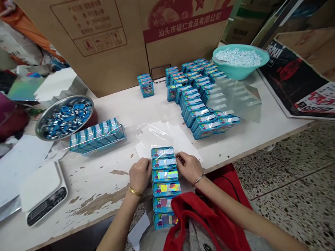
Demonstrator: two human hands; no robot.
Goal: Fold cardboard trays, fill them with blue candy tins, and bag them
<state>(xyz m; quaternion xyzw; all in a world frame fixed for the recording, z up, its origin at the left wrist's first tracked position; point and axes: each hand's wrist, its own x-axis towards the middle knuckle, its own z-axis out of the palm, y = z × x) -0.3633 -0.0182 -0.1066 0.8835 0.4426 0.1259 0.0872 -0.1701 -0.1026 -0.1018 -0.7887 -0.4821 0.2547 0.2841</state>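
A row of several small blue tins with shiny stickers runs from the table edge towards my body. A clear plastic bag lies at the far end of the row and seems to cover the farthest tins. My left hand is closed at the left side of the row, thumb and fingers pinching at the bag's edge beside the tins. Opposite it, my right hand pinches at the right side, near the second tin. Its fingertips touch the bag and tin edge. White sheets lie beneath the bag.
A bagged row of tins lies left, beside a metal bowl of blue-and-silver pieces and a white scale. Many tins stand right, partly under clear bags. Behind are a turquoise basin of white pellets and a large carton.
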